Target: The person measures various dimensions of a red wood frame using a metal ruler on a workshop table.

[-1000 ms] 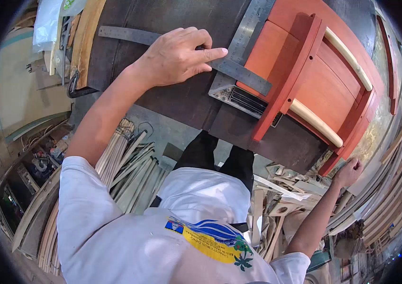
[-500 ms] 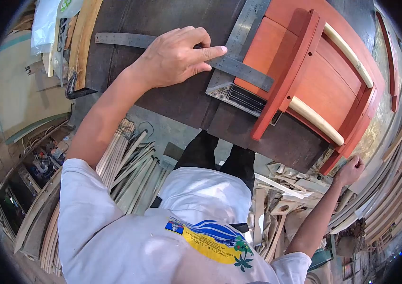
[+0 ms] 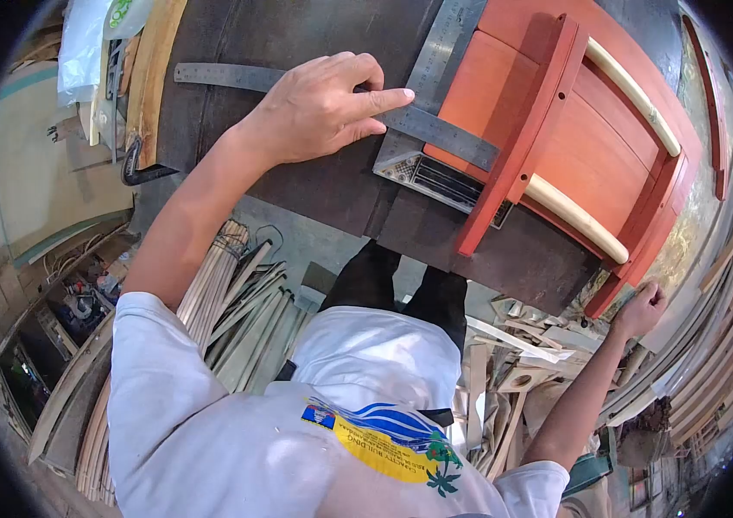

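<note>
My left hand (image 3: 323, 108) is over the dark table, its thumb and index finger closed at the edges of a long steel ruler (image 3: 448, 136). The ruler passes under the hand, and its right end reaches to the red wooden frame (image 3: 548, 95). Two pale rounded wooden bars (image 3: 578, 217) cross this frame, with orange-red panels (image 3: 500, 73) beneath. A wide flat metal blade (image 3: 446, 60) lies along the panels' left edge, above a metal piece with dark slots (image 3: 444, 186). By the frame's lower right corner, my right hand (image 3: 640, 311) is a fist; its inside is hidden.
A black clamp (image 3: 135, 164) grips a wooden board (image 3: 155, 78) at the table's left. Bundled wood strips (image 3: 241, 302) lie on the floor below, with offcuts (image 3: 513, 371) to the right. Curved strips (image 3: 712, 319) are stacked at far right. A red strip (image 3: 712, 112) lies beyond the frame.
The view has shifted very slightly. Both hands, the ruler and the red frame keep nearly the same positions.
</note>
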The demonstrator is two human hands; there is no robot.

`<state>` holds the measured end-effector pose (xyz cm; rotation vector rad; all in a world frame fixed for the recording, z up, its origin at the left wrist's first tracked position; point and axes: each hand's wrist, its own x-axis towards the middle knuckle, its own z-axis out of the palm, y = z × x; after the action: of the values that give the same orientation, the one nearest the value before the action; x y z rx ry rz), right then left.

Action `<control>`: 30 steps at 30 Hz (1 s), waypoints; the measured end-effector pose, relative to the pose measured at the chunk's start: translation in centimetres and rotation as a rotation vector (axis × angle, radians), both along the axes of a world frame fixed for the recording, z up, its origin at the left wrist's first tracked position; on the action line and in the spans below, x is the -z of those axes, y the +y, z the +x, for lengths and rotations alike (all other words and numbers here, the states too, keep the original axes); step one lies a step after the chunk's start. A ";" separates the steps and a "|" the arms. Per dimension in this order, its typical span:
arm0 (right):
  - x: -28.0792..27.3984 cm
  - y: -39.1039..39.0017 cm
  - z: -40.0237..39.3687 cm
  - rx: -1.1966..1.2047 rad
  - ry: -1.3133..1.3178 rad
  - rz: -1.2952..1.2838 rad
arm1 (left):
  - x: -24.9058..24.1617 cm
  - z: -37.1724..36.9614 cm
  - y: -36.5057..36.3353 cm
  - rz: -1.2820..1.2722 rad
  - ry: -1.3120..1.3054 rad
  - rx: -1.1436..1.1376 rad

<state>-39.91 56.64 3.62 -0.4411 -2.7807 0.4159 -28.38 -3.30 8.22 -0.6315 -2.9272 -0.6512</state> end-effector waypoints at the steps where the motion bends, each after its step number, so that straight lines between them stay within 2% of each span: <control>1: 0.0 0.0 0.0 0.000 0.001 0.000 | 0.0 0.0 0.0 0.000 -0.004 0.002; 7: 0.3 0.4 0.0 -0.013 0.016 -0.011 | -0.2 -0.1 0.1 -0.016 0.004 0.004; 9: 0.5 1.0 -0.2 0.053 -0.055 -0.068 | -0.2 -0.1 0.1 -0.021 0.003 0.006; 24: -0.3 -0.1 0.0 0.032 -0.041 0.017 | 0.1 0.0 0.2 -0.015 0.001 -0.002; 30: 0.7 1.6 -0.2 0.013 -0.027 -0.003 | 0.1 0.1 0.2 -0.014 0.014 -0.006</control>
<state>-40.12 58.26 2.95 -0.4682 -2.8021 0.4139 -28.33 -3.11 8.17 -0.6256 -2.9221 -0.6232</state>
